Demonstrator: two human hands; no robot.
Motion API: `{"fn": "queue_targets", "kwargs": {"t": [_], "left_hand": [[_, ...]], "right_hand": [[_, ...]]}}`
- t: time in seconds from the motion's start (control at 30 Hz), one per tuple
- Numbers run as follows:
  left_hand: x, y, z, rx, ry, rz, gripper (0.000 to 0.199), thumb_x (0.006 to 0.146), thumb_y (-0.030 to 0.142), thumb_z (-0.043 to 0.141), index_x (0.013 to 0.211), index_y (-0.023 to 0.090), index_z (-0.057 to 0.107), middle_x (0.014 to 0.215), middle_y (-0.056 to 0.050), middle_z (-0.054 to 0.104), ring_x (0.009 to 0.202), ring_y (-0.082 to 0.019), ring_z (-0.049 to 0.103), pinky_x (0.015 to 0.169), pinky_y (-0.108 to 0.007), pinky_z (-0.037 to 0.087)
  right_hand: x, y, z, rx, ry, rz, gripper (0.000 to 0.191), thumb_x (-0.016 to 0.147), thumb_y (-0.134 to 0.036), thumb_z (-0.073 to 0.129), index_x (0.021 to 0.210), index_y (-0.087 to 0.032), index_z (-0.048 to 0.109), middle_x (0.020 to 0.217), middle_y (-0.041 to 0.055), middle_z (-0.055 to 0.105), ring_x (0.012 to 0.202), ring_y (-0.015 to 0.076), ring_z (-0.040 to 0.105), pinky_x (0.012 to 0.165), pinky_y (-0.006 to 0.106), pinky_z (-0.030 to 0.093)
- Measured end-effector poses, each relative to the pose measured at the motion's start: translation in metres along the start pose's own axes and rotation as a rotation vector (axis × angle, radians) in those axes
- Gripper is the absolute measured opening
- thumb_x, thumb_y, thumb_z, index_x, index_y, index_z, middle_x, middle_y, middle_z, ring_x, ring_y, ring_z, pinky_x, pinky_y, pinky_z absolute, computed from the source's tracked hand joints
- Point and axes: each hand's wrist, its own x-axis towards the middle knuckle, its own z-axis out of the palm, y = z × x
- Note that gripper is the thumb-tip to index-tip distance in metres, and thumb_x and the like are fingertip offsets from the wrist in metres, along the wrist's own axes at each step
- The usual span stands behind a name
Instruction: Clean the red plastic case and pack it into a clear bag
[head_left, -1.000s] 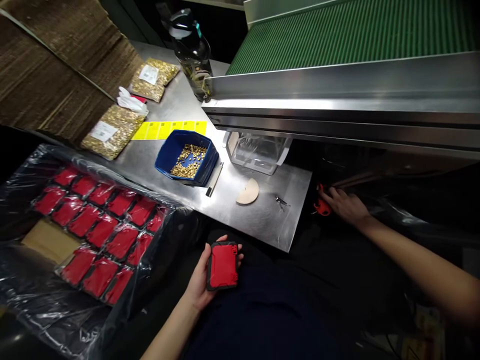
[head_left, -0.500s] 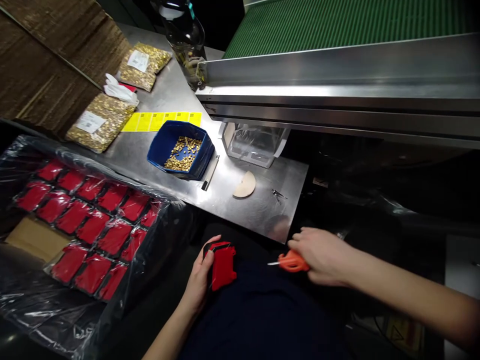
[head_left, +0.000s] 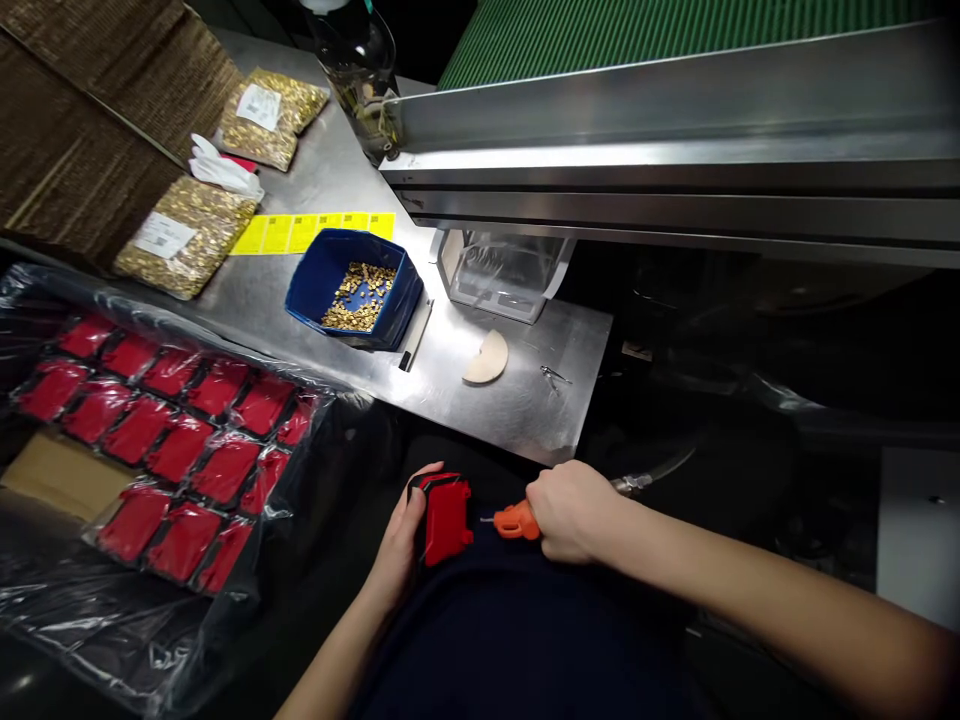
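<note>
A red part with black edges [head_left: 448, 518] is held in my left hand [head_left: 403, 540], its thumb on the near side and its red face turned up. My right hand [head_left: 574, 508] is closed round an orange tool [head_left: 516, 521] with a thin metal tip, which points left at the red part, a small gap away. A clear hose runs from behind the right hand. Above the hands, a blue bin [head_left: 352, 290] of small brass pieces stands on the metal table [head_left: 517, 415], beside a pale cut disc [head_left: 487, 358] and small metal tweezers [head_left: 553, 376].
To the left, a plastic-lined box [head_left: 300, 470] holds rows of red parts [head_left: 180, 448]. Bags of brass pieces [head_left: 191, 235], a white glove [head_left: 223, 170], yellow labels [head_left: 304, 232] and a bottle [head_left: 356, 75] lie farther back. A conveyor frame [head_left: 660, 120] crosses the upper right; a clear bin [head_left: 506, 270] sits beneath it.
My right hand has moved left with the orange tool, bringing its tip closer to the red part. The left hand still holds the part. The camera view has shifted slightly.
</note>
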Motion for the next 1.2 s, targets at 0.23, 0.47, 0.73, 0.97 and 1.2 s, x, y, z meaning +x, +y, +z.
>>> {"fn": "queue_targets", "kwargs": {"t": [0.23,0.47,0.73,0.97,1.2], "left_hand": [[0.0,0.0,-0.005,-0.149,-0.099,-0.047,0.062,0.094,0.061,0.061,0.144,0.024,0.056,0.129,-0.013,0.071,0.114,-0.031,0.069,0.093,-0.037,0.058],[-0.009,0.026,-0.016,0.397,-0.334,0.135,0.086,0.082,0.031,0.082,0.157,0.032,0.041,0.149,-0.011,0.058,0.137,-0.039,0.052,0.117,-0.052,0.04],[0.015,0.052,0.002,1.119,-0.697,0.464,0.076,0.08,0.01,0.064,0.152,0.028,0.051,0.157,-0.008,0.052,0.142,-0.046,0.044,0.122,-0.063,0.025],[0.011,0.062,-0.02,0.296,-0.313,-0.054,0.093,0.084,0.06,0.07,0.161,0.029,0.028,0.137,-0.015,0.068,0.119,-0.042,0.067,0.1,-0.052,0.056],[0.015,0.029,0.019,-0.169,-0.283,-0.237,0.086,0.092,0.049,0.064,0.163,0.025,0.023,0.139,-0.016,0.068,0.13,-0.034,0.062,0.098,-0.038,0.056]], "right_hand": [[0.004,-0.01,-0.004,0.035,-0.023,-0.004,0.028,0.075,-0.033,0.066,0.093,-0.014,0.078,0.086,0.0136,0.077,0.079,0.0298,0.076,0.063,0.033,0.053],[-0.024,0.023,-0.024,0.137,-0.044,-0.007,0.018,0.074,-0.033,0.063,0.073,-0.019,0.074,0.068,0.0075,0.073,0.055,0.022,0.068,0.042,0.027,0.038],[-0.025,0.043,-0.057,0.143,0.016,0.011,0.02,0.072,-0.035,0.062,0.071,-0.018,0.072,0.065,0.0071,0.071,0.05,0.0195,0.06,0.043,0.028,0.034],[-0.059,0.081,-0.015,0.062,0.196,0.055,0.014,0.076,-0.017,0.063,0.087,-0.021,0.07,0.087,0.0042,0.072,0.081,0.021,0.068,0.079,0.033,0.047],[-0.034,0.186,0.03,-0.266,0.519,0.428,0.045,0.096,-0.009,0.048,0.138,-0.02,0.053,0.136,0.0184,0.057,0.103,0.0273,0.063,0.081,0.036,0.05]]}}
